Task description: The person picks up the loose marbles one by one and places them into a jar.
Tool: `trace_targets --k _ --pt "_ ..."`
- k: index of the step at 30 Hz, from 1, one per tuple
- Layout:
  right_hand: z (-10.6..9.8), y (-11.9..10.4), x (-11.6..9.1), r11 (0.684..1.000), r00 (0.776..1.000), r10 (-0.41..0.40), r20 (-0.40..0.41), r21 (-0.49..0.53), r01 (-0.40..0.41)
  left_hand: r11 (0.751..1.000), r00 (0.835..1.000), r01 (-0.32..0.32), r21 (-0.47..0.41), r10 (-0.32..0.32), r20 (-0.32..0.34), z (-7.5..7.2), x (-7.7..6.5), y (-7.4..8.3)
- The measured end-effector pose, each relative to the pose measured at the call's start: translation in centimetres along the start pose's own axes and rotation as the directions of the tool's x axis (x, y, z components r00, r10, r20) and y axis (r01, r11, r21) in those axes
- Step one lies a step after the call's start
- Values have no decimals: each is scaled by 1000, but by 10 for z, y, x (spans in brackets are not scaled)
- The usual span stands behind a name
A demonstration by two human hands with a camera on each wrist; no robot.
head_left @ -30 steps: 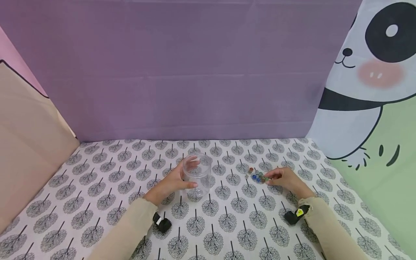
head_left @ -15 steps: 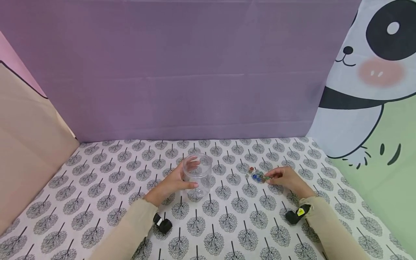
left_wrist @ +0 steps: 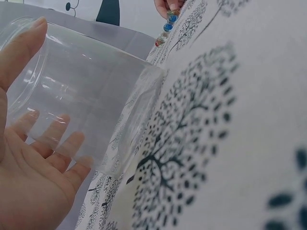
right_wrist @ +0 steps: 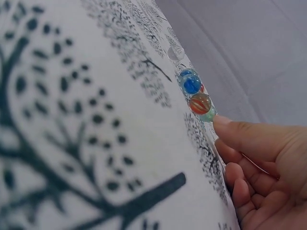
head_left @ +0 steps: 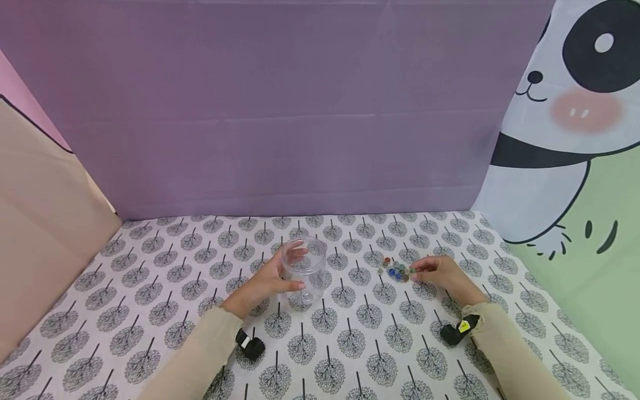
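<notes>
- Beige sleeves [head_left: 202, 355]: cross desk's [head_left: 345, 372] near side.
- Left hand [head_left: 267, 280]: grips clear jar [head_left: 314, 284], upright on desk.
- Right hand [head_left: 441, 273]: pinches green marble [head_left: 413, 270] at marble cluster's [head_left: 398, 274] right edge.
- Open cloth [head_left: 356, 290]: separates jar, cluster.
- Purple backdrop [head_left: 300, 139]: borders far edge.

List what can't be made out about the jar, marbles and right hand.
Head: exact count; the marbles are small, clustered.
Right wrist: whether the right hand pinches the green marble; striped marble and thumb partly cover it.
Left wrist: part of the jar, cut by the left edge.
</notes>
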State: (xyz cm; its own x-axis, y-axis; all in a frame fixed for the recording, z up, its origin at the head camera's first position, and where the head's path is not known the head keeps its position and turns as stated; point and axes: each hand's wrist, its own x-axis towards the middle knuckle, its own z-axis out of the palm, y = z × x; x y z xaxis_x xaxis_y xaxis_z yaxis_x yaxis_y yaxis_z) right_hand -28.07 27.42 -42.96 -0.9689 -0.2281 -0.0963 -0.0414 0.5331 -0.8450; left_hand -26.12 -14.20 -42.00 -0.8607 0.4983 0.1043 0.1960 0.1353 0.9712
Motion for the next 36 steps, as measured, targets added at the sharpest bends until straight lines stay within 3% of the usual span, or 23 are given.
trace_targets --k 14,26,36 --pt "1 -2 0 999 1000 24 -4 46 -24 1000 1000 13 -12 -13 -11 0 -2 1" --pt "0 1 -2 999 999 41 3 16 -41 1000 1000 9 -5 -9 -8 4 1 0" --pt "3 -10 1 999 999 47 -2 -2 -47 1000 1000 13 -1 -13 -17 2 0 4"
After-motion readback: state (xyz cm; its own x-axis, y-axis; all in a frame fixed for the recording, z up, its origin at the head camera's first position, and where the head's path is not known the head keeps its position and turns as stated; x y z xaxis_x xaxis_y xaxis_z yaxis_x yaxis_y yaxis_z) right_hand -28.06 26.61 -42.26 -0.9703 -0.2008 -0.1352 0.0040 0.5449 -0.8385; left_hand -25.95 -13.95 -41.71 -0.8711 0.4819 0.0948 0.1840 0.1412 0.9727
